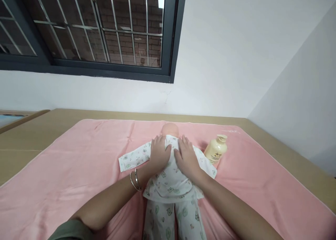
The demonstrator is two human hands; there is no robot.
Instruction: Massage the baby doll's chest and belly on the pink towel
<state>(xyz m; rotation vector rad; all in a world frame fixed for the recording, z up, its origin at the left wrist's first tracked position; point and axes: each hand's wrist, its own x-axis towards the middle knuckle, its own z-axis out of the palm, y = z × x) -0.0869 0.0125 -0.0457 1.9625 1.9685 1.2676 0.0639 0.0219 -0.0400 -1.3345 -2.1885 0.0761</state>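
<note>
A baby doll [170, 129] lies on a pink blanket, its bald head away from me. It wears a white long-sleeved top [172, 187] printed with small animals and leaves, and matching trousers [166, 219]. My left hand [159, 154] rests flat on the top at the left shoulder, fingers stretched forward. On the other shoulder lies my right hand [187, 157], also flat with fingers extended. Both thumbs point inward over the upper body. Neither hand grips anything. Just right of the doll's sleeve stands a pale yellow pump bottle [216, 149], tilted in view.
The pink blanket [78, 170] covers most of a wooden tabletop [60, 122]. Behind it rises a white wall [215, 58] with a dark-framed barred window [168, 72]. A wooden-edged piece [26, 120] borders the table at the far left.
</note>
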